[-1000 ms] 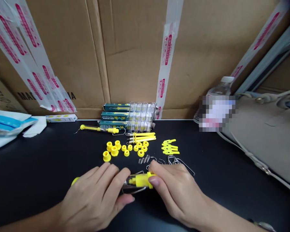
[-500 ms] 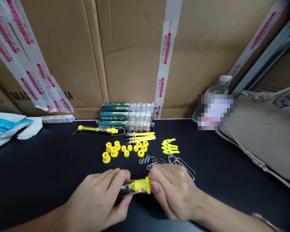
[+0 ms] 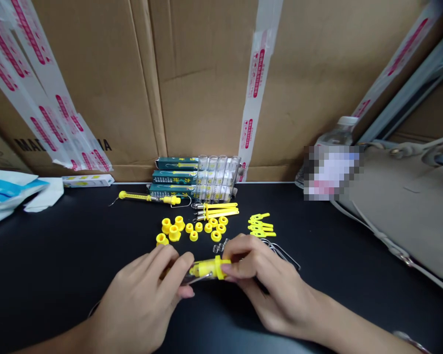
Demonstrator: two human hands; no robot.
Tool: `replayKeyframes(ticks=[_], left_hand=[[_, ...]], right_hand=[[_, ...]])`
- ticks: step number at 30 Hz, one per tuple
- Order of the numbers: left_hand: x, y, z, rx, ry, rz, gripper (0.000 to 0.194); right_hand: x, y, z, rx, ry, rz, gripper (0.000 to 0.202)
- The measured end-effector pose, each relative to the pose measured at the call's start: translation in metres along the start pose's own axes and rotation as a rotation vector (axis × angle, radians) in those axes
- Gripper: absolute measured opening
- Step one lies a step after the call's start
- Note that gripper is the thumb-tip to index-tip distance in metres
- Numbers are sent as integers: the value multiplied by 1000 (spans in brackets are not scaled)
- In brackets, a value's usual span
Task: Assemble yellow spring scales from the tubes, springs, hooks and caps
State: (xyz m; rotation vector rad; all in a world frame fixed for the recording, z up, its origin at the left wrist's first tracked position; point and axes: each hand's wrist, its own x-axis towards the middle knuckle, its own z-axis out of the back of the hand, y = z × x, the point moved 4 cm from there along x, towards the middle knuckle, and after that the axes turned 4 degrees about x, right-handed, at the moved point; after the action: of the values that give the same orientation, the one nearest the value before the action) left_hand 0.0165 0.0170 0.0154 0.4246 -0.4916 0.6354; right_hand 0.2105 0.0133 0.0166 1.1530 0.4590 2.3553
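A tubular spring scale [image 3: 206, 268] with a clear barrel and yellow end lies across both hands. My left hand [image 3: 143, 290] is wrapped round its barrel, hiding most of it. At the other end, my right hand [image 3: 269, 285] pinches the yellow end cap [image 3: 220, 267] between thumb and fingers. A thin metal rod runs along the barrel's near side. Beyond my hands lie yellow flanged caps [image 3: 174, 232], small yellow rings [image 3: 216, 236], yellow scale rods with springs [image 3: 221, 213], flat yellow pointers [image 3: 261, 226] and metal hooks [image 3: 286, 254], the hooks partly behind my right hand.
Another spring scale [image 3: 151, 197] lies behind the caps. Several clear tubes [image 3: 217, 178] rest on green and white boxes [image 3: 173, 176] against a large cardboard box [image 3: 206, 73]. A bottle [image 3: 341, 132] and a grey bag [image 3: 406, 206] stand right; a plastic packet [image 3: 15, 191] lies left.
Both hands and the spring scale have moved slightly away from me. My right hand has gone from a closed fist over the yellow end to a fingertip pinch on it, uncovering more of the cap.
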Motion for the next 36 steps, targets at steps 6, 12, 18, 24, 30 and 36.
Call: replayKeyframes(ticks=[6, 12, 18, 24, 30, 36], left_hand=[[1, -3, 6, 19, -73, -29, 29], [1, -4, 8, -7, -85, -45, 28], [-1, -5, 9, 40, -130, -37, 26], [1, -3, 7, -7, -91, -13, 27], [1, -5, 9, 34, -115, -31, 26], [3, -4, 8, 40, -87, -15, 27]], right_hand=[[5, -3, 5, -27, -41, -213, 18], [9, 0, 3, 32, 65, -244, 34], [6, 2, 1, 241, 0, -417, 10], [0, 6, 0, 124, 43, -38, 18], [5, -2, 7, 79, 0, -254, 29], [8, -1, 3, 71, 40, -359, 27]])
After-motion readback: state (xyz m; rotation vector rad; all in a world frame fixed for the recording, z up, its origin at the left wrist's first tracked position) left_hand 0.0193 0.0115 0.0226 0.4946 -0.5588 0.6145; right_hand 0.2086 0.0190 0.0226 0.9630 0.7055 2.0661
